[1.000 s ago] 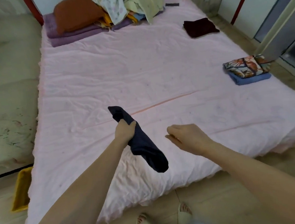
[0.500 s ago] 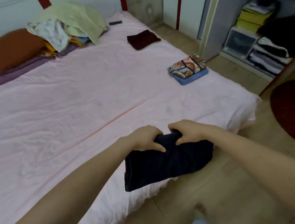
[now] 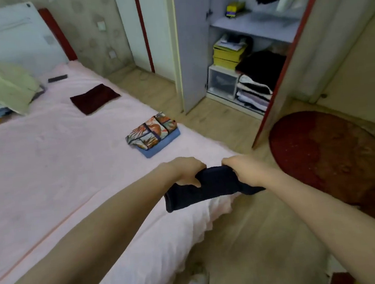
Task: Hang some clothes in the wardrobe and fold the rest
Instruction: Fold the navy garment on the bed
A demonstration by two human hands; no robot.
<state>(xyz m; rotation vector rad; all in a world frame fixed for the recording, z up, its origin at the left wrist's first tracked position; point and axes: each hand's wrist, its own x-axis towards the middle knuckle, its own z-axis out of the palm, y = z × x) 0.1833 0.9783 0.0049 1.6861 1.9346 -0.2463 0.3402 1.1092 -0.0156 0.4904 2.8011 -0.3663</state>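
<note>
Together, left hand (image 3: 185,171) and right hand (image 3: 243,171) grip soft, folded navy garment (image 3: 210,186).

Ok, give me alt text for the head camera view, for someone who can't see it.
Left hand and right hand grip a folded dark navy garment over the corner of a pink bed. Folded clothes lie on the bed; an open wardrobe stands beyond.

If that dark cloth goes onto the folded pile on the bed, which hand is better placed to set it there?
Probably the left hand: it grips the cloth on the side nearer the pile; the right hand is toward the wardrobe.
</note>
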